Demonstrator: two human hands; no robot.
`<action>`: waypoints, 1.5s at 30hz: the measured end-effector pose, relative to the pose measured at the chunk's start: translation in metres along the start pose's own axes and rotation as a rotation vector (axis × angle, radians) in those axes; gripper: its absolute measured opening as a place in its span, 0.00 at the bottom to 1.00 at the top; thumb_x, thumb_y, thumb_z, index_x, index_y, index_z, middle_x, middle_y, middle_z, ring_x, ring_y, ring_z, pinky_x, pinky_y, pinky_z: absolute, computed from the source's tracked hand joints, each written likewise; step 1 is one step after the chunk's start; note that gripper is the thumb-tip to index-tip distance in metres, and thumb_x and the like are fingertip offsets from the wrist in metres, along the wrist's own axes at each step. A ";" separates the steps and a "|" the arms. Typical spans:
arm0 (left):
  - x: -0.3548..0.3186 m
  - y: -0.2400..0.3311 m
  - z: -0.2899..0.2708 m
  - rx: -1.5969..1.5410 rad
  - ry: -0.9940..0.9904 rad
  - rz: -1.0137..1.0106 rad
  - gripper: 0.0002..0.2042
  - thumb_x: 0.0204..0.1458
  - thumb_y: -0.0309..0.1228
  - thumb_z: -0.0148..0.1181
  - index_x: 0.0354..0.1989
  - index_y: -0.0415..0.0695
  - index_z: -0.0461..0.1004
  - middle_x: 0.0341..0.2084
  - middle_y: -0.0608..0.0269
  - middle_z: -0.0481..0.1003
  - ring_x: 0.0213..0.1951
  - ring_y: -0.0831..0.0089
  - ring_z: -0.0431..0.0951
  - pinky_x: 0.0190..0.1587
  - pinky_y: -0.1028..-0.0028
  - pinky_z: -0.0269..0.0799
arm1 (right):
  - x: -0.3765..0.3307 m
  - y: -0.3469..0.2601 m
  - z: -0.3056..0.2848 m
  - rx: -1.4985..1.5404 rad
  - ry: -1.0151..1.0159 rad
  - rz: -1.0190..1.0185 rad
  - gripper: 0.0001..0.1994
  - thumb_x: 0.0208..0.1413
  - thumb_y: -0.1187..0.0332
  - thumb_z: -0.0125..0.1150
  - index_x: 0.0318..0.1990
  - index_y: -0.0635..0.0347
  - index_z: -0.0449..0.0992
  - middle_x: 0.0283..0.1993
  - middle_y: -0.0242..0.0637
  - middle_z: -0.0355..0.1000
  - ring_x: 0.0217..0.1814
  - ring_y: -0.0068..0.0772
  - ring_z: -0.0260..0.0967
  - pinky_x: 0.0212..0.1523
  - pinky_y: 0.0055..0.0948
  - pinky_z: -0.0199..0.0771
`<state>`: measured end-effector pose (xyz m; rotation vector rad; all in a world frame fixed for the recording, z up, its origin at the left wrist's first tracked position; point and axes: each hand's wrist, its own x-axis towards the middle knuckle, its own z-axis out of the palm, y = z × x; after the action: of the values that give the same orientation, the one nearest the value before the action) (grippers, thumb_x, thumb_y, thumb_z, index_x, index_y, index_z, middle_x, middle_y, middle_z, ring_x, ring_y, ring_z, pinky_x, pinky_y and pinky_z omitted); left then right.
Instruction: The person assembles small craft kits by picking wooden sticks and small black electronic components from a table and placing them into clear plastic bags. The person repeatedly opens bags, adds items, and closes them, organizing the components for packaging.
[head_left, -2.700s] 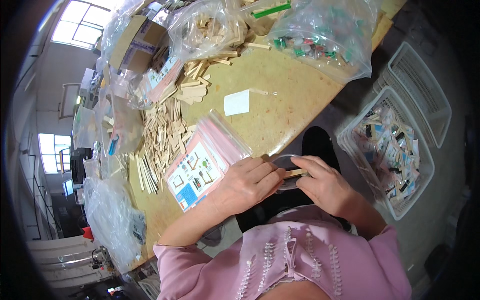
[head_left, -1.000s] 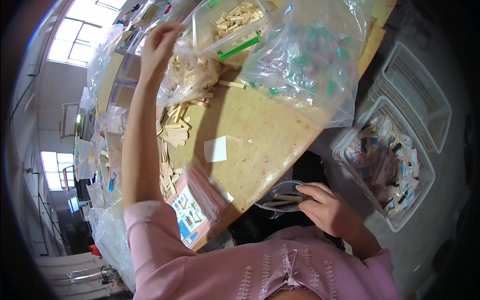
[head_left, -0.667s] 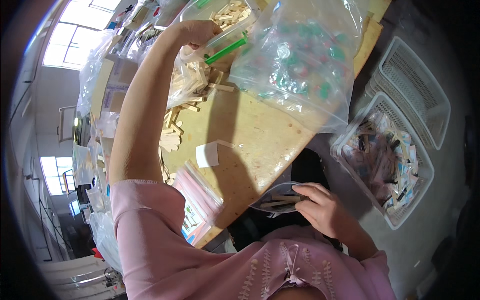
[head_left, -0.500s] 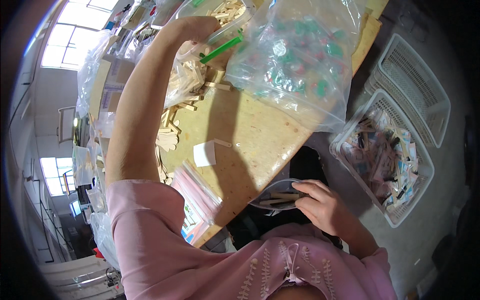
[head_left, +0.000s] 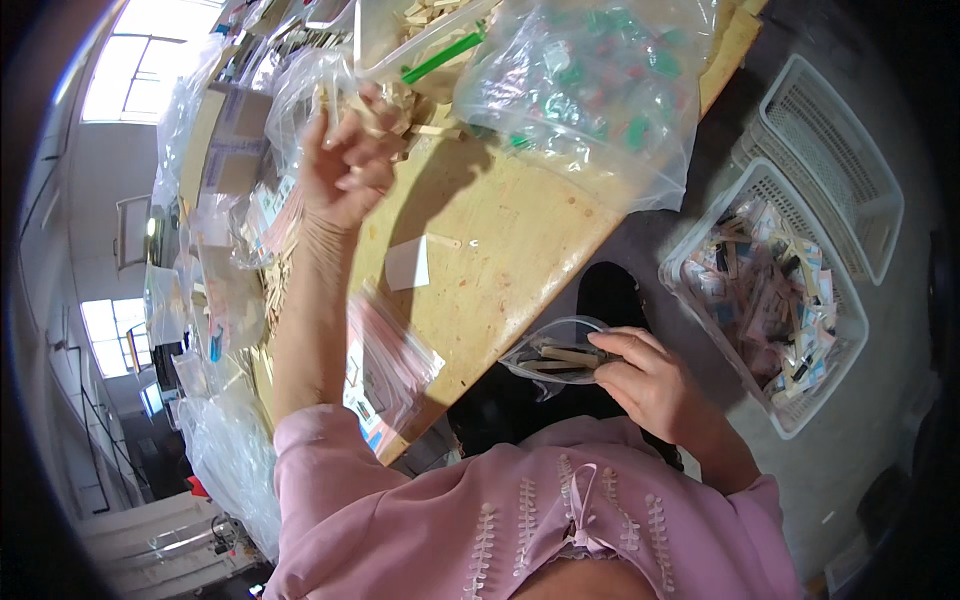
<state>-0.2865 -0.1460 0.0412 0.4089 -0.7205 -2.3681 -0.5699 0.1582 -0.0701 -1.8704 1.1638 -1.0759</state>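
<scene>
At left, the left hand [head_left: 350,168] hangs in front of pale wooden blocks [head_left: 436,131] on the yellowish wooden desk [head_left: 500,260], its fingers half curled but too blurred to tell whether they grip anything, while pink printed cards in clear sleeves [head_left: 395,358] lie fanned by the near edge, probably for easy reach. Further right, the right hand [head_left: 652,378] pinches the rim of a clear plastic pouch [head_left: 575,338] between thumb and fingers off the desk, so its mouth gapes around the narrow wooden sticks [head_left: 570,356] inside; then a white perforated plastic basket [head_left: 800,415] corrals filled packets [head_left: 770,300]
</scene>
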 end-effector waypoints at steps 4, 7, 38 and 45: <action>0.005 -0.051 -0.007 0.966 0.302 -0.029 0.20 0.61 0.36 0.66 0.59 0.44 0.72 0.24 0.74 0.68 0.19 0.84 0.59 0.19 0.85 0.59 | 0.004 -0.010 0.003 -0.011 -0.065 -0.025 0.04 0.54 0.77 0.65 0.36 0.66 0.77 0.56 0.52 0.72 0.60 0.56 0.71 0.58 0.45 0.75; 0.029 -0.068 -0.015 1.614 0.276 0.223 0.19 0.58 0.38 0.68 0.56 0.48 0.74 0.18 0.68 0.70 0.19 0.77 0.66 0.23 0.77 0.67 | 0.006 -0.020 0.008 -0.036 -0.085 -0.033 0.04 0.54 0.77 0.64 0.37 0.66 0.77 0.57 0.52 0.72 0.61 0.56 0.70 0.59 0.45 0.74; -0.228 -0.185 0.090 1.726 0.239 0.197 0.17 0.50 0.24 0.69 0.50 0.42 0.78 0.40 0.53 0.80 0.39 0.55 0.81 0.41 0.64 0.78 | 0.009 -0.090 0.082 -0.303 -0.157 -0.312 0.03 0.50 0.77 0.61 0.32 0.68 0.76 0.57 0.57 0.72 0.60 0.56 0.72 0.60 0.44 0.74; -0.280 -0.192 0.054 1.455 0.478 0.592 0.30 0.44 0.28 0.78 0.59 0.40 0.76 0.53 0.54 0.79 0.53 0.61 0.80 0.55 0.66 0.76 | 0.008 -0.107 0.090 -0.236 -0.189 -0.247 0.04 0.49 0.78 0.66 0.32 0.67 0.78 0.60 0.54 0.72 0.59 0.54 0.73 0.56 0.41 0.76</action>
<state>-0.1891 0.1813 0.0024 1.0760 -1.8720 -0.8057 -0.4483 0.2013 -0.0152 -2.2941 1.0045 -0.8952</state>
